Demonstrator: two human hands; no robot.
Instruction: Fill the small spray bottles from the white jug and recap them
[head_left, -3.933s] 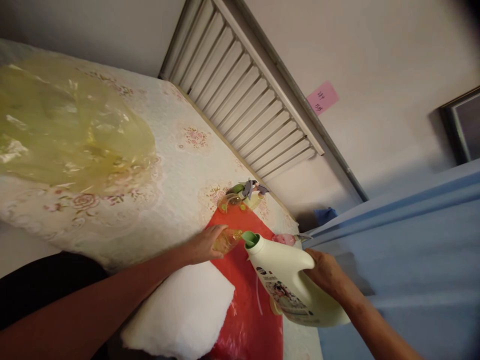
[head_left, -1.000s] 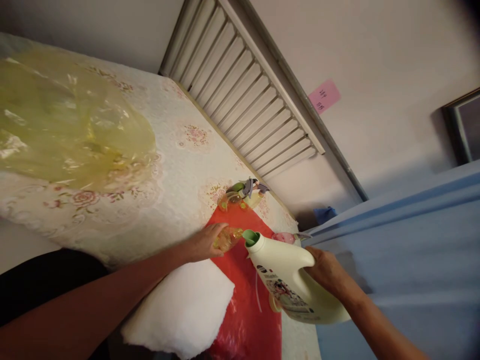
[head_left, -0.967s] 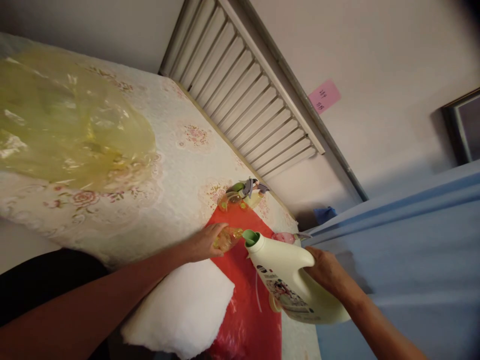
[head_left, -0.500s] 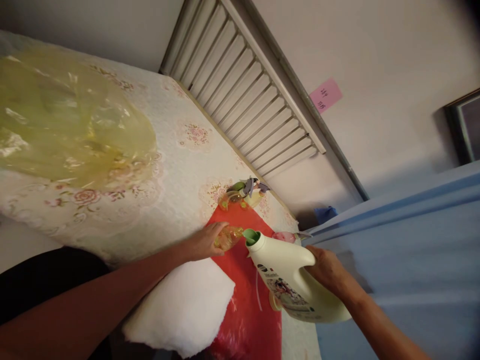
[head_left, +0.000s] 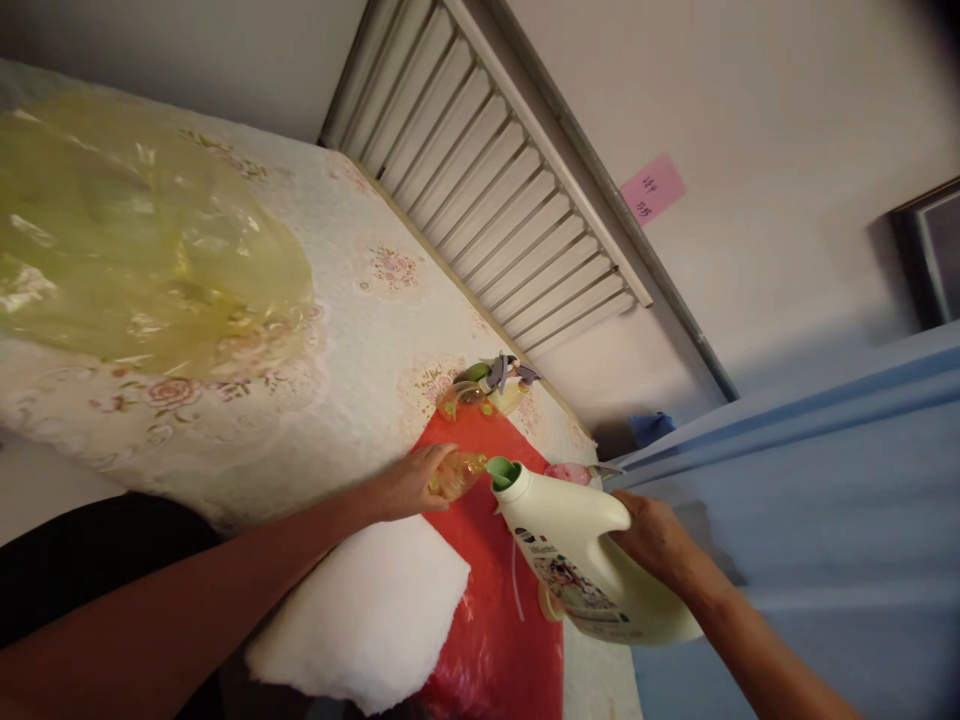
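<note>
My right hand (head_left: 651, 535) grips the handle of a large pale-green detergent jug (head_left: 585, 560), tilted so that its green spout points left. My left hand (head_left: 420, 485) is wrapped round a small clear yellowish bottle (head_left: 457, 475). The bottle's mouth meets the jug's spout, or nearly so; whether they touch I cannot tell. Both are above a red plastic sheet (head_left: 487, 590). Under the jug, a pale yellow round cap (head_left: 551, 602) and a thin white tube (head_left: 519, 580) lie partly hidden.
A white fluffy pad (head_left: 367, 620) lies below my left forearm. Spray bottles (head_left: 499, 380) lie at the sheet's far end, and a pink bottle (head_left: 568, 473) behind the jug. A yellow plastic bag (head_left: 150, 240) covers the table's left. Beyond stand a radiator (head_left: 487, 170) and blue curtain (head_left: 825, 500).
</note>
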